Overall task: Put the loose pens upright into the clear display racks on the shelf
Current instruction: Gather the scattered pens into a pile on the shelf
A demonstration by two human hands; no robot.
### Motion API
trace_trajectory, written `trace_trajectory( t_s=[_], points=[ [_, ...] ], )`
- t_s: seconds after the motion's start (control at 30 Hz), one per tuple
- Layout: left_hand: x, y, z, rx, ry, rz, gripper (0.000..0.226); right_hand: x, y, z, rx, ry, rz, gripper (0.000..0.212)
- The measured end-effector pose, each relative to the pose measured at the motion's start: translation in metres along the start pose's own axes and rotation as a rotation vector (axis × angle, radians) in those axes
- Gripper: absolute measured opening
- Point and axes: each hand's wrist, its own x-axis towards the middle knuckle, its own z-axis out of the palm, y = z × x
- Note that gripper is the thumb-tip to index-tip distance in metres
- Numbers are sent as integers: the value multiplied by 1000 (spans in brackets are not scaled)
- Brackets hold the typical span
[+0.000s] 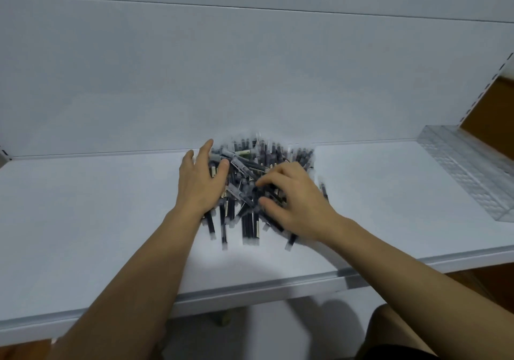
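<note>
1. Pens (247, 220) are lying in one tangled heap mid-shelf (97, 206), toward the back. Rack (467, 170) is sitting at the far rt end, well apart from the heap.
2. My L hand (199, 181) is pressing the heap's left side. Its fingers (206, 148) are lying straight and a bit apart, w/ the thumb resting on top.
3. My R hand (294, 201) is covering the heap's rt side w/ fingers (268, 178) bending down into it. Can't tell if they're clamping any pens or just raking.
4. Risk: pens are crossing every which way, so grabbing a bunch is prob. going to drag neighbours along. Strays at the near side are pointing at the front edge and could be rolling off the shelf.
5. Risk: a fat, uneven bunch is likely slipping mid-carry, as the rack is a long reach away. Mixed-up ends would be leaving some pens upside down or leaning in the slots.
6. Risk: the clear rack is hard to see against the white, so I could be nudging it while loading.
7. Count: 2 hands, 1 shelf, 1 rack in view, w/ its slots not showing. Pens are too many and too blurred to count, dozens at a guess.
</note>
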Motion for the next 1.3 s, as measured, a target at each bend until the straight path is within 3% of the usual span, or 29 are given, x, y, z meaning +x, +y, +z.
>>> trace_trajectory(
  t_s=[0.2, 0.37, 0.57, 0.7, 0.93, 1.03, 1.13, 1.23, 1.3],
  points=[
    [-5, 7, -3, -35, 36, -47, 57, -19, -4, 0, 0, 13, -16, 39],
    [-6, 9, -5, -61, 61, -70, 55, -38, -11, 6, -190, -225, -84, 80],
    [-10, 11, -6, -66, 62, -72, 54, -13, -1, 20, -124, -234, -62, 103],
    [-10, 6, -10, -99, 55, -55, 51, 0, 5, 22, -55, -302, -94, 105],
    [-34, 0, -20, -156, 56, -27, 47, -5, 11, 24, -80, -225, -144, 105],
    [-52, 1, -27, -78, -7, 42, 50, -17, 13, 7, -21, -168, -88, 100],
    [-79, 6, -36, 72, -133, 147, 68, -41, 26, -14, -44, -145, 54, 95],
    [-102, 10, -36, 315, -284, 242, 94, -64, 39, -28, -129, -288, 311, 105],
    [-102, 10, -29, 472, -338, 296, 105, -69, 40, -28, -126, -356, 387, 110]
  ],
)
